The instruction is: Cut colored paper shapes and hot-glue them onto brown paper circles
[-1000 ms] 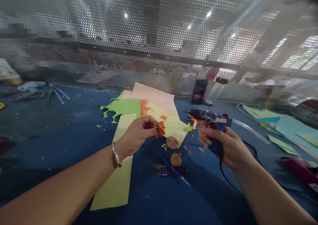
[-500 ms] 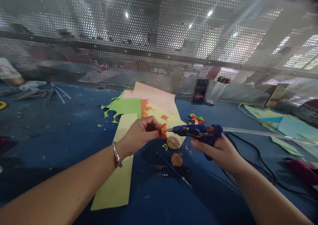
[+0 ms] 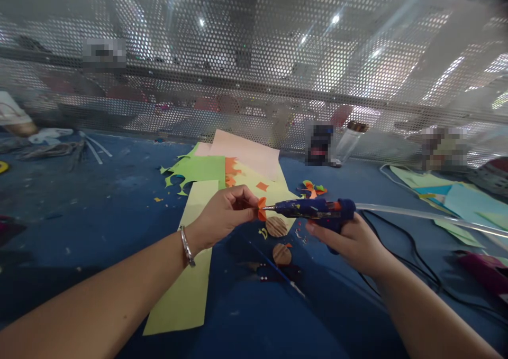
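Observation:
Between the fingertips of my left hand (image 3: 228, 211) is a small folded orange paper piece (image 3: 262, 209). My right hand (image 3: 359, 242) is wrapped around the handle of a dark blue glue gun (image 3: 313, 209), with a long clear glue stick (image 3: 416, 216) sticking out of its back. The gun's metal nozzle touches or nearly touches the orange piece. Just below lie a striped wooden disc (image 3: 277, 227) and a smaller plain one (image 3: 282, 254). A thin blue brush (image 3: 273, 266) crosses dark thread snips (image 3: 264, 272) nearer to me.
Yellow paper (image 3: 186, 295), green cut paper (image 3: 202, 169) and pink paper (image 3: 246, 150) lie across the blue table (image 3: 99, 211). Orange and green scraps (image 3: 315, 189) sit behind the gun. A black cord (image 3: 416, 253) loops at right. A perforated metal screen (image 3: 238, 42) stands behind.
Both hands, the orange paper piece and the glue gun stay almost in place. The view has shifted very slightly.

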`<control>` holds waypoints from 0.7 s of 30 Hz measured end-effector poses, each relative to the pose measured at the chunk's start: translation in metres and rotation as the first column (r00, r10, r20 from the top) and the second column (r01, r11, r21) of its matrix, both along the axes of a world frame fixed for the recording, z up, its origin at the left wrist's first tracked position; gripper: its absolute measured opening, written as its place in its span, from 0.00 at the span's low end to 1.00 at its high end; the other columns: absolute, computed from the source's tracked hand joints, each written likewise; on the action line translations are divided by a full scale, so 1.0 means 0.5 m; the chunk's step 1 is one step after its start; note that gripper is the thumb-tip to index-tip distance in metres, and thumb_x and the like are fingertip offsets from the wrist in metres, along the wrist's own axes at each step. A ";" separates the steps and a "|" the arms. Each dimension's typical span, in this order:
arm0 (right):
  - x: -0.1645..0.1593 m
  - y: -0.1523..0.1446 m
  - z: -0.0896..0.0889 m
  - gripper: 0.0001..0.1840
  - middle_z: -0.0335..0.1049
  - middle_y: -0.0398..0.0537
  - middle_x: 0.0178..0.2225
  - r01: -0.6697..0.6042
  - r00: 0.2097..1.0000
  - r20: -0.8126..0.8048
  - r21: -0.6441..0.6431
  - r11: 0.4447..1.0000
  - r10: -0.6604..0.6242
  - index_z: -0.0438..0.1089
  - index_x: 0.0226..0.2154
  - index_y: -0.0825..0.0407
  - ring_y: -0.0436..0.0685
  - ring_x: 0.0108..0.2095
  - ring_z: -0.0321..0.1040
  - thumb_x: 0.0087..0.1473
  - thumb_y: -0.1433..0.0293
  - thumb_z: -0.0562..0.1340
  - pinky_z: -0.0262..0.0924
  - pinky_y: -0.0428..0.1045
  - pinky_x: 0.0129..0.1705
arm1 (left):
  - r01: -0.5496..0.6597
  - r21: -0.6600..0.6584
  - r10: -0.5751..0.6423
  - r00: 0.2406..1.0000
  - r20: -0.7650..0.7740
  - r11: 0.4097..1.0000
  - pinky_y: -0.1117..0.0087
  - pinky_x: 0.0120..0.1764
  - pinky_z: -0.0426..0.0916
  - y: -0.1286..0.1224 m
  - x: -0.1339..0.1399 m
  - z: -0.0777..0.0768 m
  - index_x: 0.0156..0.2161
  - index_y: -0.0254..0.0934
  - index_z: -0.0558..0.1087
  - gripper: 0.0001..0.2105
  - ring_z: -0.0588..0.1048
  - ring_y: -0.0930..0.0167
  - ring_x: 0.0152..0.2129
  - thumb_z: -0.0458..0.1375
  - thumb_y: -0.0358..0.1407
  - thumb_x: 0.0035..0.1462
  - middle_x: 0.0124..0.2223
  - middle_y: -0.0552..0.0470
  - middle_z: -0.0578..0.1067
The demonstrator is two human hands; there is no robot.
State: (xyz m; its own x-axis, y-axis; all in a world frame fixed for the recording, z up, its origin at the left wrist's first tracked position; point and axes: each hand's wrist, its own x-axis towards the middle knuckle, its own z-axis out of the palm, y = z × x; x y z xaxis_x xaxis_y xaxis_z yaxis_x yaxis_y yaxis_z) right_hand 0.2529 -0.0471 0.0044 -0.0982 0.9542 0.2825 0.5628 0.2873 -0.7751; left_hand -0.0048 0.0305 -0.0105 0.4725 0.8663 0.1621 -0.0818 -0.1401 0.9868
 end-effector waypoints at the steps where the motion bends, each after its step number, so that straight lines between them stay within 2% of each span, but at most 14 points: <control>1: 0.000 0.000 -0.001 0.20 0.54 0.41 0.15 0.017 1.000 0.000 -0.002 1.000 -0.017 0.65 0.16 0.48 0.53 0.22 0.55 0.54 0.60 0.66 0.51 0.49 0.24 | 0.002 0.002 -0.002 1.000 -0.004 1.000 0.70 0.38 0.70 0.000 0.000 0.000 0.32 0.37 0.71 0.09 0.76 0.73 0.30 0.68 0.31 0.48 0.32 0.54 0.78; 5: 0.001 -0.002 -0.003 0.20 0.58 0.44 0.17 0.050 0.999 0.020 -0.005 0.999 -0.050 0.66 0.15 0.49 0.54 0.23 0.57 0.53 0.59 0.66 0.54 0.50 0.26 | -0.005 0.003 0.005 1.000 -0.013 1.000 0.70 0.39 0.70 0.000 0.001 0.002 0.32 0.37 0.71 0.09 0.76 0.73 0.30 0.68 0.31 0.47 0.32 0.54 0.78; 9: 0.002 -0.002 -0.005 0.15 0.67 0.47 0.22 0.035 0.999 0.019 0.000 0.999 -0.035 0.74 0.21 0.50 0.55 0.26 0.61 0.53 0.59 0.66 0.58 0.50 0.29 | 0.002 0.004 -0.002 1.000 -0.015 1.000 0.70 0.38 0.69 0.001 0.001 0.000 0.31 0.37 0.71 0.09 0.74 0.74 0.30 0.67 0.30 0.48 0.32 0.55 0.77; 16: 0.006 -0.001 -0.009 0.14 0.60 0.42 0.17 -0.008 1.000 -0.009 0.008 1.000 0.008 0.73 0.20 0.50 0.52 0.21 0.56 0.54 0.62 0.66 0.52 0.48 0.23 | -0.004 0.021 0.005 1.000 -0.026 1.000 0.72 0.35 0.67 0.000 0.002 0.000 0.31 0.37 0.72 0.08 0.73 0.74 0.29 0.67 0.30 0.47 0.32 0.55 0.77; 21: 0.005 0.002 -0.008 0.17 0.61 0.43 0.17 0.004 1.000 0.016 0.033 0.999 -0.004 0.71 0.17 0.49 0.54 0.23 0.59 0.54 0.62 0.66 0.55 0.49 0.25 | -0.009 0.022 0.010 0.999 -0.038 1.000 0.71 0.36 0.67 0.000 0.000 0.000 0.31 0.38 0.72 0.08 0.74 0.74 0.29 0.67 0.31 0.47 0.32 0.55 0.77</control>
